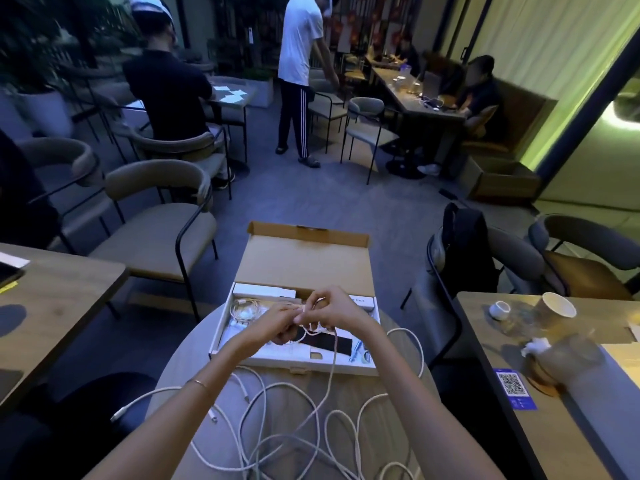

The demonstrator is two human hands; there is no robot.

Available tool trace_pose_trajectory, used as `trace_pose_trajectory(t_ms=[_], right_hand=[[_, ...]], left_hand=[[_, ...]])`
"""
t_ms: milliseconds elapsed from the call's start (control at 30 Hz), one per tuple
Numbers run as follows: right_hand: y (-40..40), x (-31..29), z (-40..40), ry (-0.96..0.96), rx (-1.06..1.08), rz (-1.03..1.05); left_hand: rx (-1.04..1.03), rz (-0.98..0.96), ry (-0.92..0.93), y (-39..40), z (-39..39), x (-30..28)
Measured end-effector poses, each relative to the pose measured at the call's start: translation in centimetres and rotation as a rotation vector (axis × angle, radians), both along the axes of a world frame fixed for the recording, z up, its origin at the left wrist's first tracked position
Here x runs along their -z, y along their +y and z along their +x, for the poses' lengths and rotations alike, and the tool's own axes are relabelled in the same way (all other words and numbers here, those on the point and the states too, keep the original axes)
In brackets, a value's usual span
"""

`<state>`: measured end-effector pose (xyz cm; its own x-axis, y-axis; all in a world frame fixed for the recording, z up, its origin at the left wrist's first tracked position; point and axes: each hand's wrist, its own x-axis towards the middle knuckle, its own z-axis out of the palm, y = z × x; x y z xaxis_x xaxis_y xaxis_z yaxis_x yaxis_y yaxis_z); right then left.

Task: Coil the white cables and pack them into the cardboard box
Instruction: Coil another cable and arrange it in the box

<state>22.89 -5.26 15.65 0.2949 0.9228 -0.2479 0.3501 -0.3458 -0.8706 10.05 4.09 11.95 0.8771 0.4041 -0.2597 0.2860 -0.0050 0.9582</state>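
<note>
Loose white cables (277, 427) on round table (180, 362), one strand pinched in both hands' (277, 323) grip above cardboard box (304, 268).

The scene is dim with a bluish cast. A yellow-green glow comes from the window (588, 140) at right. Wide-angle distortion bends the edges. The glass (568, 355) on the right tabletop (554, 438) is smeared with blur; distant figures are soft.

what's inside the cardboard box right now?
In the cardboard box: a coiled white cable at left, a white carton along the back, a dark flat piece in the middle. The left hand and right hand cover the centre.
</note>
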Motion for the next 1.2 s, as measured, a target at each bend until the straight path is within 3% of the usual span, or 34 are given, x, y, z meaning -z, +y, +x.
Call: trace_pose_trajectory(t_ms=[200, 400, 467, 533, 800, 967, 1033, 1100, 1200], right_hand=[[-0.2, 0.1, 0.3, 0.181, 0.091, 0.002], [0.1, 1.3, 0.0, 0.843, 0.266, 0.265], [0.4, 1.4, -0.1, 0.991, 0.281, 0.361], [0.6, 1.6, -0.1, 1.063, 0.298, 0.398], [1.1, 1.0, -1.1, 0.749, 0.421, 0.352], [1.2, 2.1, -3.2, 0.617, 0.433, 0.210], [0.8, 2.9, -4.0, 0.489, 0.373, 0.120], [0.4, 3.4, -4.9, 0.350, 0.249, 0.069], [0.5, 2.6, -5.8, 0.183, 0.041, 0.021]], left_hand=[[0.054, -0.336, -0.040, 0.4, -0.5, -0.7], [0.102, -0.933, -0.225, 1.5, 0.3, -2.4], [0.257, -1.184, -0.373, 1.6, 0.7, -2.1], [0.306, -1.317, -0.457, 1.5, 0.9, -1.8], [0.222, -1.356, -0.470, 2.2, 0.6, -1.7], [-0.023, -1.322, -0.765, 3.9, 1.4, -3.8], [-0.309, -1.177, -0.807, 4.9, 2.2, -5.3], [-0.574, -0.914, -0.770, 5.8, 2.9, -6.1], [-0.662, -0.459, -0.588, 5.7, 3.4, -4.9]])
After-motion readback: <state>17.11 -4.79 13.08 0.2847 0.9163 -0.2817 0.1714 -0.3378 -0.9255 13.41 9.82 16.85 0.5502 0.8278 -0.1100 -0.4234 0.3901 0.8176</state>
